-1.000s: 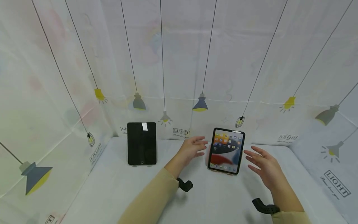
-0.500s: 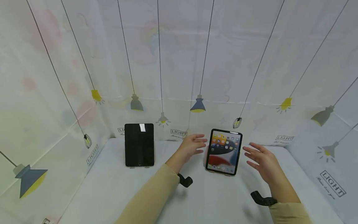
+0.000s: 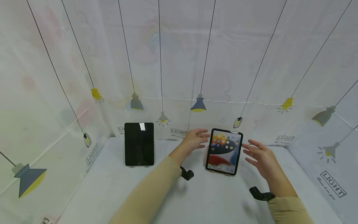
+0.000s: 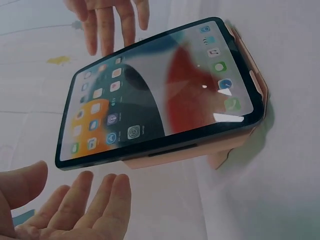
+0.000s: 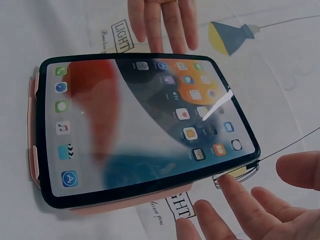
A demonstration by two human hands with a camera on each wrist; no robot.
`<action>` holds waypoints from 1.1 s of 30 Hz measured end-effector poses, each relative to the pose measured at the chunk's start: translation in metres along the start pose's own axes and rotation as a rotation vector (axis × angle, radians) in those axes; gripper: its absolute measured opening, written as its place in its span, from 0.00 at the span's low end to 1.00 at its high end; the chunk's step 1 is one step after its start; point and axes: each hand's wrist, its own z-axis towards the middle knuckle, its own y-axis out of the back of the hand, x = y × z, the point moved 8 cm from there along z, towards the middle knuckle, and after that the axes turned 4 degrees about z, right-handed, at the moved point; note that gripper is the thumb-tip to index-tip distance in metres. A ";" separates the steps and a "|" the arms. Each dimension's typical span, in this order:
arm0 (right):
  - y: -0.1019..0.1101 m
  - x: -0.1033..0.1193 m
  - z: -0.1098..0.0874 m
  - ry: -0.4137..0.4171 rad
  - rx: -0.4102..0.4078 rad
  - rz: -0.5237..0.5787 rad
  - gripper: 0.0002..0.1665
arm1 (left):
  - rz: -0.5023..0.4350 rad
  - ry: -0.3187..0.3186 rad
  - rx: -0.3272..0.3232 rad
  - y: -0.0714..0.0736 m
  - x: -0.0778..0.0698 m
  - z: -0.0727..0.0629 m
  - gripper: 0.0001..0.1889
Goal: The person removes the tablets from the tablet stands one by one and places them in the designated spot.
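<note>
A tablet (image 3: 224,151) with a lit screen of app icons leans upright on a pinkish stand (image 4: 175,159) at the right of the table. My left hand (image 3: 194,140) hovers just off its left edge, fingers spread and holding nothing. On the other side my right hand (image 3: 260,158) is close to the right edge, its fingers loosely extended. In both wrist views the hands face the tablet from opposite sides, with a small gap visible by the left fingers (image 4: 112,200); whether the right fingertips (image 5: 232,187) touch the edge I cannot tell.
A second tablet (image 3: 139,144) with a dark screen stands upright at the left, also propped up. The table (image 3: 95,193) has a white cover. Behind and at the sides hangs a pale cloth (image 3: 179,62) printed with lamps.
Both hands have shifted slightly upward in the head view and a little closer to the lit tablet. Both tablets stay in place on the table; the head view itself has shifted a bit.
</note>
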 end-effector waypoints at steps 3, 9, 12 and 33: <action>-0.002 0.006 0.002 0.028 0.001 -0.001 0.39 | -0.008 0.004 0.002 -0.002 -0.002 0.001 0.23; -0.004 0.012 0.009 0.053 -0.016 0.008 0.39 | -0.038 0.017 -0.025 -0.005 -0.004 0.005 0.22; -0.002 0.011 0.013 0.054 -0.033 -0.006 0.39 | -0.035 0.013 -0.033 -0.006 -0.004 0.006 0.23; 0.003 0.016 0.015 0.181 -0.069 0.097 0.35 | -0.053 -0.057 -0.128 -0.009 -0.005 0.006 0.17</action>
